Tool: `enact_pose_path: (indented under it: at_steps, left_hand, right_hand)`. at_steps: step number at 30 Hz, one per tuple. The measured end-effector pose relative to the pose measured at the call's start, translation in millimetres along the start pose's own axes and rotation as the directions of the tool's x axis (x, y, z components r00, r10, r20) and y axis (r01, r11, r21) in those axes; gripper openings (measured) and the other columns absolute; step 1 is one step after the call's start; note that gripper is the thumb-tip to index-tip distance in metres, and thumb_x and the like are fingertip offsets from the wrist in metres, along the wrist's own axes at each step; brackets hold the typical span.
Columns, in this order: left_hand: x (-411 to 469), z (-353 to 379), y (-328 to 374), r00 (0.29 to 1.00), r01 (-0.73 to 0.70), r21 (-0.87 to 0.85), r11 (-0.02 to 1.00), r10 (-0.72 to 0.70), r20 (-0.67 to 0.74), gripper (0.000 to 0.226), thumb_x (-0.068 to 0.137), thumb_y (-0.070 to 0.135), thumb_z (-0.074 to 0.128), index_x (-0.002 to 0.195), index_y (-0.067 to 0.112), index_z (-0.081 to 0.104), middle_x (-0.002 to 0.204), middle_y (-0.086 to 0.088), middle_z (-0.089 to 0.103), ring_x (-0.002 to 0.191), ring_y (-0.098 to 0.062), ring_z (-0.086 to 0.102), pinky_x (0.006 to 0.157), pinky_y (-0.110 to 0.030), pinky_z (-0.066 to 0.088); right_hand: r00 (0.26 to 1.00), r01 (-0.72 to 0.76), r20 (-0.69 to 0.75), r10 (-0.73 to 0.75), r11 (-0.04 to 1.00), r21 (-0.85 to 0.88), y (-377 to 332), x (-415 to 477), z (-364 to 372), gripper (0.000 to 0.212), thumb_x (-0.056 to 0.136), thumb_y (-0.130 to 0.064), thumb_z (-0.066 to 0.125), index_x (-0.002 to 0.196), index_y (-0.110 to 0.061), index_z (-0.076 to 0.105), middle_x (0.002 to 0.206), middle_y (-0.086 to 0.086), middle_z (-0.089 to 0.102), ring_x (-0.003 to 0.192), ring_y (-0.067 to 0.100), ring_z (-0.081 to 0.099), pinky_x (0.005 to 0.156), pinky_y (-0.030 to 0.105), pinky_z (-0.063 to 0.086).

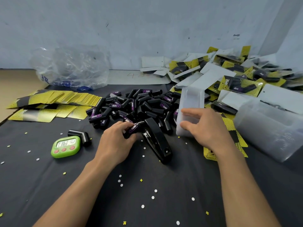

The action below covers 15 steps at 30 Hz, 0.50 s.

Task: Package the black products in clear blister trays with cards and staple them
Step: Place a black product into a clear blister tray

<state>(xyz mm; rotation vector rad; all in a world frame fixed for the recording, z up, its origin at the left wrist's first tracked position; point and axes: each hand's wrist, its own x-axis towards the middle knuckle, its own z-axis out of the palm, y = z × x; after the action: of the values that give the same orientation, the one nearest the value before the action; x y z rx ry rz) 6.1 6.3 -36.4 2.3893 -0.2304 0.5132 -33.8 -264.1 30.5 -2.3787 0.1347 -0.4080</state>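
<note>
The products (pixel 141 104) are glossy black with purple-and-white labels. The cards (pixel 54 99) are yellow with a black dot pattern. The blister trays (pixel 191 102) are frosted clear. The stapler (pixel 157 141) is black, and the timer (pixel 66 146) is lime green with red buttons. White and yellow specks (pixel 153 197) dot the dark grey worktop (pixel 164 177).

Light is even, diffuse and moderately bright; we cannot locate a single source. Shadows are short and soft-edged, seen beside the timer (pixel 66 146) and the stapler (pixel 155 141). We log glare on the plastic bag (pixel 68 68) far left and on the stapler's glossy top. Wide-angle distortion bends the wall (pixel 147 30) corner at far right. Finished packs (pixel 237 82) far right look smeared, and the clear trays (pixel 270 128) at the right edge are blurred. The centre is sharp: print on the black products (pixel 131 102) reads cleanly.
</note>
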Motion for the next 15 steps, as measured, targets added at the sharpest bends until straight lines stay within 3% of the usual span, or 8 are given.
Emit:
enact_pose_path:
  at_steps: [2,4,8,10,12,15]
  left_hand:
    - [0.3,-0.1,-0.1,1.000,-0.002,-0.001,1.000,0.002,0.004,0.031,0.085,0.030,0.081,0.115,0.030,0.076,0.088,0.028,0.056,0.079,-0.001,0.052,0.071,-0.010,0.034]
    - [0.6,-0.1,-0.1,1.000,-0.002,-0.003,1.000,0.002,0.002,0.030,0.085,0.030,0.081,0.114,0.030,0.076,0.088,0.026,0.057,0.078,0.000,0.052,0.072,-0.008,0.034]
    - [-0.5,0.1,-0.2,1.000,-0.003,-0.011,1.000,0.003,0.009,0.029,0.085,0.032,0.080,0.113,0.032,0.076,0.089,0.027,0.058,0.082,0.009,0.053,0.072,-0.008,0.034]
    - [-0.7,-0.3,-0.2,1.000,0.001,-0.015,1.000,-0.001,0.012,0.029,0.085,0.032,0.080,0.113,0.032,0.076,0.090,0.030,0.057,0.083,0.008,0.053,0.073,-0.007,0.034]
    - [-0.2,-0.7,0.1,1.000,0.007,-0.007,1.000,-0.007,0.014,0.029,0.086,0.030,0.080,0.114,0.031,0.076,0.090,0.031,0.056,0.082,0.006,0.053,0.072,-0.006,0.033]
    - [-1.4,-0.9,0.8,1.000,0.013,-0.003,1.000,-0.013,0.016,0.028,0.086,0.028,0.080,0.114,0.031,0.075,0.089,0.030,0.057,0.084,0.010,0.053,0.071,-0.005,0.034]
  right_hand:
    - [0.999,-0.017,-0.034,0.019,0.997,0.074,2.3,2.9,-0.3,0.026,0.089,-0.034,0.073,0.115,-0.037,0.078,0.114,-0.014,0.074,0.113,0.007,0.064,0.085,0.014,0.045]
    - [0.996,-0.014,-0.090,0.021,0.997,0.082,1.8,4.7,1.0,0.020,0.094,-0.034,0.067,0.110,-0.036,0.080,0.109,-0.016,0.075,0.108,0.008,0.064,0.077,0.014,0.043]
    - [1.000,-0.002,-0.009,0.002,0.999,0.050,-3.2,-0.7,4.3,0.039,0.085,-0.039,0.077,0.124,-0.035,0.073,0.113,-0.024,0.070,0.113,0.003,0.061,0.099,0.025,0.046]
    - [0.998,0.006,-0.055,-0.003,0.999,0.049,-3.2,0.3,3.5,0.033,0.087,-0.032,0.075,0.120,-0.032,0.075,0.108,-0.018,0.076,0.110,0.005,0.067,0.105,0.029,0.049]
    - [0.999,0.000,-0.044,0.003,0.998,0.070,-4.0,-0.7,1.4,0.037,0.084,-0.036,0.077,0.120,-0.035,0.075,0.105,-0.017,0.077,0.106,0.005,0.068,0.098,0.025,0.052]
    - [0.999,0.008,0.039,-0.007,1.000,-0.030,-5.2,-5.7,2.6,0.065,0.069,-0.033,0.086,0.131,-0.041,0.067,0.112,-0.023,0.074,0.111,0.002,0.062,0.087,0.008,0.041]
